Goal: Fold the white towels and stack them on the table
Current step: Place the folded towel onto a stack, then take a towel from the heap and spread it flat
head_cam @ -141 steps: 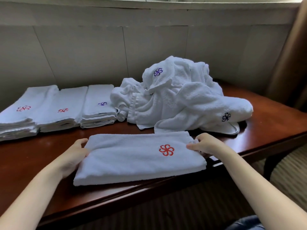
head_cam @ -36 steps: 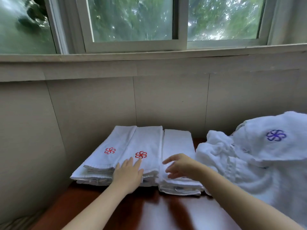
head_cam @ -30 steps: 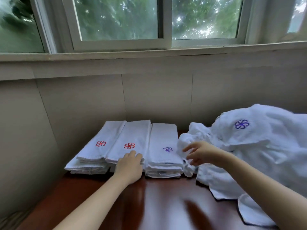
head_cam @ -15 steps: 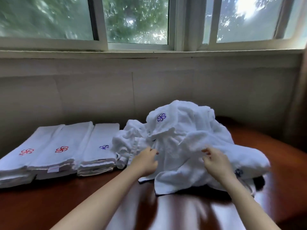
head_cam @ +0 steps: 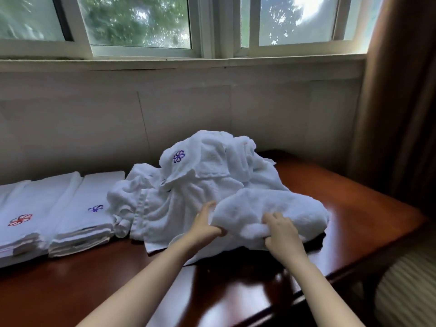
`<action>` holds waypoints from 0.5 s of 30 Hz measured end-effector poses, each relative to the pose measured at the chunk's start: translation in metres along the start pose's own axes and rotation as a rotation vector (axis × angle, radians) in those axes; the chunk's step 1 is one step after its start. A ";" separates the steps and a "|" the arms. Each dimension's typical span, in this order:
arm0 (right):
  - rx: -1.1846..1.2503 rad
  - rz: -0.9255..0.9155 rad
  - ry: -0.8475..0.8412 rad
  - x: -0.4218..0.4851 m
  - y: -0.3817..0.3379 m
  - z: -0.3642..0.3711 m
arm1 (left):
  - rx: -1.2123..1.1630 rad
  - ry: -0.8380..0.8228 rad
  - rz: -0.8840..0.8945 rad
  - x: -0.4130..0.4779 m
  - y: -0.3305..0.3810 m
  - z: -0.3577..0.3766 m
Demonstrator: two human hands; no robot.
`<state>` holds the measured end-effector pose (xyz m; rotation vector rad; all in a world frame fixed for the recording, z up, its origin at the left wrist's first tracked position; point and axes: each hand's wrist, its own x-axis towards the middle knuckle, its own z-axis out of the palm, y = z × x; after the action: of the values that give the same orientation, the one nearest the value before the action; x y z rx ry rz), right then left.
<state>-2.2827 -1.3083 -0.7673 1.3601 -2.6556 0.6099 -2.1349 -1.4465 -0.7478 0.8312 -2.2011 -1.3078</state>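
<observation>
A heap of unfolded white towels [head_cam: 207, 185] lies on the dark wooden table [head_cam: 118, 279], one with a purple flower mark on top. At the heap's front right is a bunched white towel [head_cam: 271, 206]. My left hand [head_cam: 205, 224] grips its left end, fingers curled under the cloth. My right hand [head_cam: 280, 228] grips its front edge. Stacks of folded white towels [head_cam: 77, 215] with red and purple marks stand in a row at the left.
A wall with a window sill runs behind the table. A brown curtain [head_cam: 398, 102] hangs at the right. The table's front edge and right corner are near my right arm, with striped carpet [head_cam: 405, 291] below.
My hands left the folded stacks at the left and moved right to the heap. Both now hold the bunched towel at its front right; half a second ago they were only reaching in.
</observation>
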 end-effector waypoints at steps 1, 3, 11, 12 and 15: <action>0.166 -0.035 0.020 -0.001 0.000 -0.003 | -0.098 -0.035 0.042 -0.002 0.004 0.003; 0.475 -0.062 0.083 -0.005 -0.003 -0.012 | -0.090 -0.097 0.090 -0.006 0.013 0.005; 1.348 -0.006 -0.200 -0.017 -0.024 -0.038 | -0.544 0.041 0.027 -0.040 0.013 -0.040; 1.348 0.010 -0.195 -0.017 -0.030 -0.035 | -0.623 0.058 0.038 -0.045 0.012 -0.053; 1.160 0.037 -0.223 -0.017 -0.046 -0.025 | -0.820 0.249 -0.071 -0.059 -0.004 -0.094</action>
<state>-2.2382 -1.3094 -0.7350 1.5816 -2.4630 2.3426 -2.0310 -1.4655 -0.7125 0.6809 -1.2609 -1.8168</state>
